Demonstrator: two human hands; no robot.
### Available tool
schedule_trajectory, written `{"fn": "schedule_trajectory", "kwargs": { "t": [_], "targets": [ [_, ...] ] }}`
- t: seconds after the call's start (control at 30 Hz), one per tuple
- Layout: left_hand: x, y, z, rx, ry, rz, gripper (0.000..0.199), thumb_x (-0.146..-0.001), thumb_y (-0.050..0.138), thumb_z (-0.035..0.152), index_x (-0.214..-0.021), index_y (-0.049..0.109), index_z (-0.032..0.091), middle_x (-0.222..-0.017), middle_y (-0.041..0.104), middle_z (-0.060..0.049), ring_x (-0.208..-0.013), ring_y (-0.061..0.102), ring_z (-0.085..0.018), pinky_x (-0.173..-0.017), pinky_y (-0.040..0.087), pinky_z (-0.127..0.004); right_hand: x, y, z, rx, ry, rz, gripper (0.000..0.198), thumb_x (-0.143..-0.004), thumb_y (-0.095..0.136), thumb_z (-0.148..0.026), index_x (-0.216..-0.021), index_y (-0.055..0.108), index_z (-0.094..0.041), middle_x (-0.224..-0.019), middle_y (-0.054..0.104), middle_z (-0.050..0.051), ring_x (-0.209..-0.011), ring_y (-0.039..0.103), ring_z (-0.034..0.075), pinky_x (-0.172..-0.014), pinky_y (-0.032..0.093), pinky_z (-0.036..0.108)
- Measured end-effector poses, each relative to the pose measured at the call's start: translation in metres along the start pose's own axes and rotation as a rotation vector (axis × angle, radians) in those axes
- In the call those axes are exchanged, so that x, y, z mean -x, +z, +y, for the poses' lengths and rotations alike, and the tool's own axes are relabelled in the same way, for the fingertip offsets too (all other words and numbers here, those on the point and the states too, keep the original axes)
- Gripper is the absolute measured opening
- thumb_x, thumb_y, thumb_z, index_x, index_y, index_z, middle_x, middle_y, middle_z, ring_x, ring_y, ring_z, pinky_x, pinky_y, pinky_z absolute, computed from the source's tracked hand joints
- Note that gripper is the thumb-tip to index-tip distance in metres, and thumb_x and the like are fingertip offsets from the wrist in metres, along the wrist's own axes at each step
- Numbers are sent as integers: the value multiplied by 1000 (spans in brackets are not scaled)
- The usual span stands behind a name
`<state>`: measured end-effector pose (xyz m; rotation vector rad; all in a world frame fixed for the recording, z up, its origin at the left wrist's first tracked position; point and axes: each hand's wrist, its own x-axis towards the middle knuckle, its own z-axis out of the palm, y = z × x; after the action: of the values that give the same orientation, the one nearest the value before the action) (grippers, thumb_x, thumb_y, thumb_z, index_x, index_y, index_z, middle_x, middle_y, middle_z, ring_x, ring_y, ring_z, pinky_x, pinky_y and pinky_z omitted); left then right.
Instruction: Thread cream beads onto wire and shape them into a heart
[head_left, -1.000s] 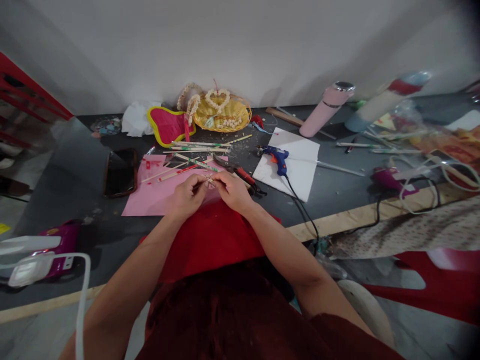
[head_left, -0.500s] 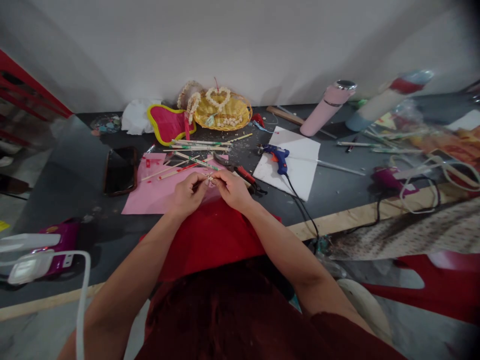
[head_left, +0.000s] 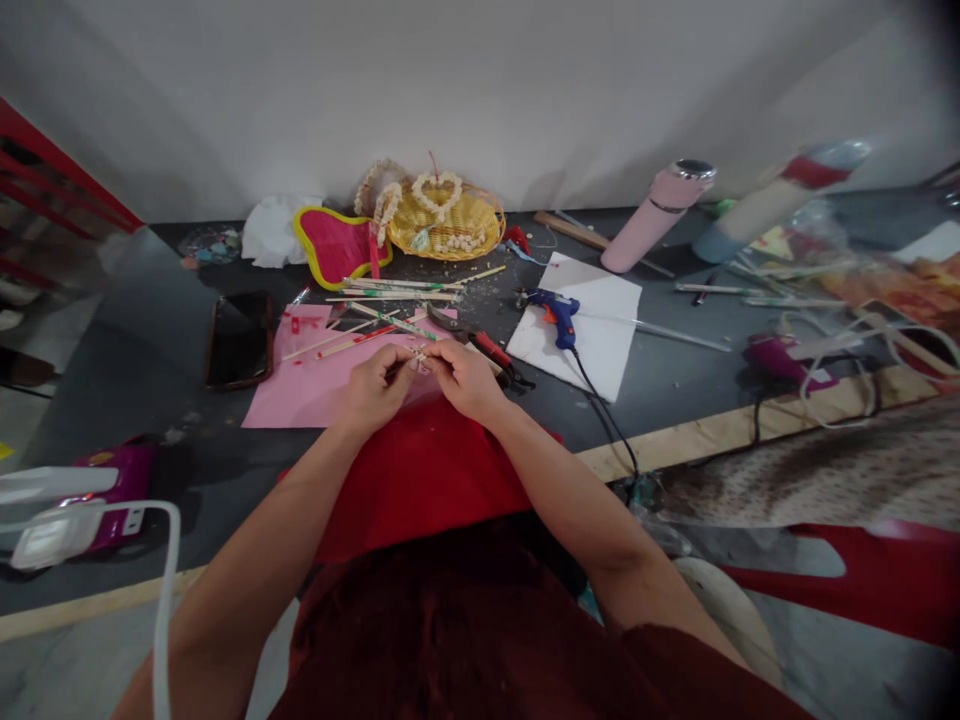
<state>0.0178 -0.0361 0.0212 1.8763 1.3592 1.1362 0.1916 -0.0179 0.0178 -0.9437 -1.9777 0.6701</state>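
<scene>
My left hand and my right hand meet above the near edge of a pink sheet, fingertips pinched together. Between them is a small pale beaded piece, mostly covered by the fingers; its exact form cannot be made out. Just beyond my hands lie several paper-wrapped chopsticks and a pair of pliers with red and black handles. A red cloth spreads beneath my wrists.
Behind stands a yellow woven basket with heart-shaped beaded pieces. To the right, a blue glue gun lies on a white board. A pink bottle stands near the wall. A phone and purple power strip are left.
My hands keep almost the same pinched hold on the small beaded piece. At the far right, the patterned fabric beside the table edge has shifted.
</scene>
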Motion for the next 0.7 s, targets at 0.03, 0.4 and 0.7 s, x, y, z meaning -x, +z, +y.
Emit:
{"fn": "schedule_trajectory", "kwargs": {
  "t": [0.03,0.4,0.7],
  "targets": [
    [0,0,0,2,1,3,14,-88,55,28,-90,65,18,-79,69,-2,-64,57,-10,-59,43,-21,0,0,0,-2,-1,-1,16,-95,46,-28,-97,60,-19,-94,69,7,-89,63,17,-82,48,31],
    [-1,0,2,-21,-15,49,13,-87,56,27,-87,65,18,-77,68,-1,-64,57,-10,-59,42,-21,-1,-3,0,123,36,-11,19,-95,45,-25,-102,62,-18,-101,69,7,-96,62,18,-86,46,30],
    [-3,-2,-4,-4,-102,142,14,-87,55,30,-81,61,18,-69,63,0,-61,54,-11,-58,40,-23,-3,-7,7,571,184,-109,20,-94,49,-25,-100,67,-20,-102,69,7,-98,56,23,-88,42,35]
  ]
}}
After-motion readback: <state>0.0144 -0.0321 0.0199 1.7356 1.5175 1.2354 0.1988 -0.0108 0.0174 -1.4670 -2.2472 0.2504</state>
